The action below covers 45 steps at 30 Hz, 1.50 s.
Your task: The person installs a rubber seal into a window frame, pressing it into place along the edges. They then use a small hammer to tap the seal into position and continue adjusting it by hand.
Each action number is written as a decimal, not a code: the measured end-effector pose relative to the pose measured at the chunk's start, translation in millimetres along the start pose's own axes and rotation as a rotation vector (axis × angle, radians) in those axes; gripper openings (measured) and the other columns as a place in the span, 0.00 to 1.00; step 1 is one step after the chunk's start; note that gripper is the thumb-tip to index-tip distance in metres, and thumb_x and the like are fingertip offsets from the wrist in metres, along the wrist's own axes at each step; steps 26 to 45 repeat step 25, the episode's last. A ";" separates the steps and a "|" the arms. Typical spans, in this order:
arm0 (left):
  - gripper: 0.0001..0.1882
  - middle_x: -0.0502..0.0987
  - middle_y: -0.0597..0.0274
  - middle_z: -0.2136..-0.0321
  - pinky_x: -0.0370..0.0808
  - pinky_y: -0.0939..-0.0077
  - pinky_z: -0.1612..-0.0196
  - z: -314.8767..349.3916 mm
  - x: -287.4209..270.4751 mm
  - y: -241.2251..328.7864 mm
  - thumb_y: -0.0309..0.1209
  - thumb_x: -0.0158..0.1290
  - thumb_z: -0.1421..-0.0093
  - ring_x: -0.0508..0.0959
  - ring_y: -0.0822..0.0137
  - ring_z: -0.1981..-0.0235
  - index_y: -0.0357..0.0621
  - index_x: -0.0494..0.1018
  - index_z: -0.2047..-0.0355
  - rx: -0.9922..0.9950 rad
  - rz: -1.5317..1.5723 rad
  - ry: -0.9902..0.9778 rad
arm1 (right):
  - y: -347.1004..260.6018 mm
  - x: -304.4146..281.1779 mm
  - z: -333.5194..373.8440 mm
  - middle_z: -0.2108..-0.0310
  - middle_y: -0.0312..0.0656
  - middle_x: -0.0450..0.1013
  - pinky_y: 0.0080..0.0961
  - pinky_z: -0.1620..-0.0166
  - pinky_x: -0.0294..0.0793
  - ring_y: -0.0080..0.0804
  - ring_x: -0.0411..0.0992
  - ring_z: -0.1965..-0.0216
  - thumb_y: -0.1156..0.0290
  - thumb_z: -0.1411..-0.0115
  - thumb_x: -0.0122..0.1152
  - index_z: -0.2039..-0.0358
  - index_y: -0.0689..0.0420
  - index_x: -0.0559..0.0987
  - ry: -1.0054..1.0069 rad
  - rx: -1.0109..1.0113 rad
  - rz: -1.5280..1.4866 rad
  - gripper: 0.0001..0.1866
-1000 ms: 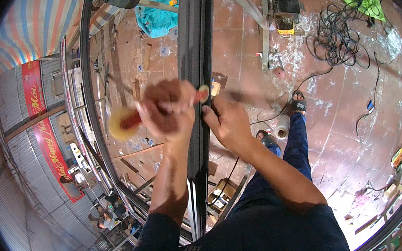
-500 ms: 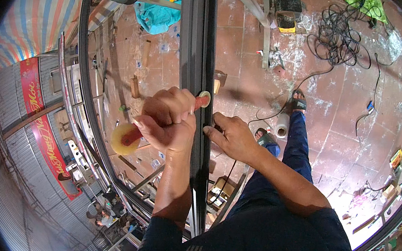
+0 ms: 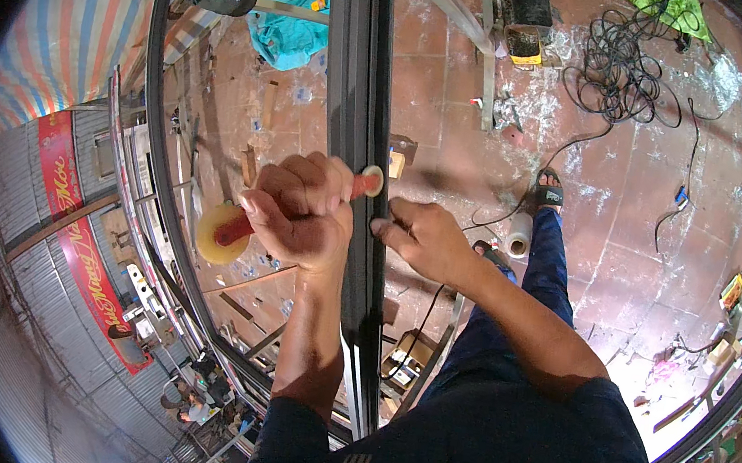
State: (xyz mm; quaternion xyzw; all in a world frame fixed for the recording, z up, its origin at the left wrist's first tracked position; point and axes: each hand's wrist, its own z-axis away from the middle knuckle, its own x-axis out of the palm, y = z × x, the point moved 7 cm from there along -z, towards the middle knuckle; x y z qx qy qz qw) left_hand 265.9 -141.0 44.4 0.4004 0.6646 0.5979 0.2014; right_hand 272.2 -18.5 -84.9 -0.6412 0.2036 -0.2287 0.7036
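Observation:
My left hand (image 3: 301,211) is closed around the red handle of a mallet (image 3: 222,233). Its large round yellow head sticks out on the left, and the handle's pale butt end lies over the frame bar on the right. That long dark metal frame bar (image 3: 360,77) runs from the top of the view down past both hands. At the bar's right edge is my right hand (image 3: 429,242), with thumb and forefinger bent close together against it. Anything small between those fingertips is hidden.
Tiled floor (image 3: 645,206) lies below, with a tangled black cable (image 3: 628,69), a black bin (image 3: 528,13) and a teal cloth (image 3: 292,33). A white roll (image 3: 520,234) stands by my feet. Another dark frame (image 3: 154,100) curves along the left. Further off, a person (image 3: 194,407) is visible.
My left hand and the mallet have shifted slightly up and left in view. The right hand's fingertips have moved up a little along the bar's edge. The whole view has shifted slightly.

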 end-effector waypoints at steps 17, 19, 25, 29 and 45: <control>0.33 0.55 0.69 0.85 0.57 0.73 0.79 -53.3 8.6 -24.7 0.61 0.41 0.25 0.54 0.70 0.84 0.52 0.56 0.81 0.054 0.081 -0.056 | -9.7 -19.5 -24.1 0.76 0.62 0.74 0.58 0.62 0.74 0.67 0.76 0.70 0.59 0.34 0.60 0.67 0.63 0.74 0.031 0.061 0.020 0.17; 0.35 0.53 0.70 0.87 0.55 0.72 0.80 -46.8 8.8 -22.9 0.63 0.43 0.26 0.53 0.71 0.85 0.54 0.55 0.83 0.022 0.078 -0.116 | -4.8 -18.3 -25.7 0.76 0.62 0.74 0.58 0.63 0.74 0.67 0.76 0.70 0.59 0.33 0.60 0.67 0.62 0.74 0.059 0.042 0.007 0.17; 0.35 0.53 0.70 0.88 0.56 0.69 0.80 -87.8 33.3 -30.9 0.63 0.44 0.26 0.53 0.71 0.86 0.54 0.55 0.83 0.070 -0.008 -0.149 | -6.3 -19.3 -25.7 0.78 0.60 0.72 0.52 0.67 0.74 0.62 0.77 0.73 0.57 0.31 0.61 0.65 0.60 0.73 0.063 0.010 -0.001 0.17; 0.35 0.53 0.70 0.88 0.56 0.69 0.80 -87.8 33.3 -30.9 0.63 0.44 0.26 0.53 0.71 0.86 0.54 0.55 0.83 0.070 -0.008 -0.149 | -6.3 -19.3 -25.7 0.78 0.60 0.72 0.52 0.67 0.74 0.62 0.77 0.73 0.57 0.31 0.61 0.65 0.60 0.73 0.063 0.010 -0.001 0.17; 0.35 0.53 0.70 0.88 0.56 0.69 0.80 -87.8 33.3 -30.9 0.63 0.44 0.26 0.53 0.71 0.86 0.54 0.55 0.83 0.070 -0.008 -0.149 | -6.3 -19.3 -25.7 0.78 0.60 0.72 0.52 0.67 0.74 0.62 0.77 0.73 0.57 0.31 0.61 0.65 0.60 0.73 0.063 0.010 -0.001 0.17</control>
